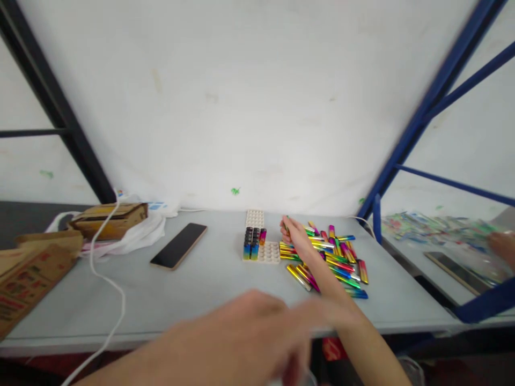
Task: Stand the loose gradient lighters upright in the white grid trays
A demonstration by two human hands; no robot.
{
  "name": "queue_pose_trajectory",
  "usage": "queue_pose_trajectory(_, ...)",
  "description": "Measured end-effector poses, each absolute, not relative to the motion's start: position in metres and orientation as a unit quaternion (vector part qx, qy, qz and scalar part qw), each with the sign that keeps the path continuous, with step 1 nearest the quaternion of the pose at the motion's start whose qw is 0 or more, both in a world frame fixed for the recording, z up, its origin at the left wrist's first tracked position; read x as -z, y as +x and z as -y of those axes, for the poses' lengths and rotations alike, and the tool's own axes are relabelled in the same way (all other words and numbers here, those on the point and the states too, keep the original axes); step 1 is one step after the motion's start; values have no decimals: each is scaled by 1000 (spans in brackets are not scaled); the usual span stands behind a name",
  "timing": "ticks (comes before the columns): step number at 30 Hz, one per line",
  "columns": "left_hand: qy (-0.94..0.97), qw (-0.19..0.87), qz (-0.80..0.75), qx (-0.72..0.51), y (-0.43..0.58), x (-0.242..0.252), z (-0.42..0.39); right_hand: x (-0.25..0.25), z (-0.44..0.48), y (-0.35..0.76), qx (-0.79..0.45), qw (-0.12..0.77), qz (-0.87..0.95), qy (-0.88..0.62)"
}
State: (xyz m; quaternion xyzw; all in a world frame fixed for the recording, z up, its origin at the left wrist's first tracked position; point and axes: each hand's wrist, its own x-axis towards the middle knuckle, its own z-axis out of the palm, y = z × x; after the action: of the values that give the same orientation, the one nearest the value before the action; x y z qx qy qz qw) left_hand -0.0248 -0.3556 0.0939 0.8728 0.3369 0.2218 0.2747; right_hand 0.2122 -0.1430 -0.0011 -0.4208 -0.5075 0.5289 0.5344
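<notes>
1. Pile of rainbow sticks (338, 262) lies right of centre on the grey table (209, 289).
2. The right hand (295, 235) rests on the pile's upper left edge with fingers curled; I cannot tell whether it grips a stick.
3. The left hand (257, 332), at bottom centre, is blurred, so open or closed is unclear.
4. A white tray (270, 253) just left of the pile holds several upright sticks.
5. A phone (179, 245) lies left of centre.
</notes>
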Motion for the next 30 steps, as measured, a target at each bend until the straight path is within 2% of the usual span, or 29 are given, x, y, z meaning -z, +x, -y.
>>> queue_pose_trajectory(4,823,143,-423,-352,-17,-95,270,6,141,205,-461,530,529,-477)
queue_pose_trajectory(7,770,65,-475,-421,-30,-70,198,11,139,200,-382,520,561,-518)
queue_pose_trajectory(9,754,44,-500,-425,-40,-50,160,13,140,197,-334,508,590,-531)
queue_pose_trajectory(14,749,77,-555,-354,-45,-4,109,13,146,193,-263,488,654,-515)
queue_pose_trajectory(19,757,106,-541,-351,-46,28,100,12,149,194,-265,498,675,-475)
queue_pose_trajectory(24,754,124,-536,-359,-59,32,98,7,152,197,-312,490,694,-426)
queue_pose_trajectory(27,771,147,-509,-354,-63,27,100,0,157,200,-234,490,727,-420)
queue_pose_trajectory(30,780,186,-462,-379,-65,22,105,-6,161,204,-194,448,757,-434)
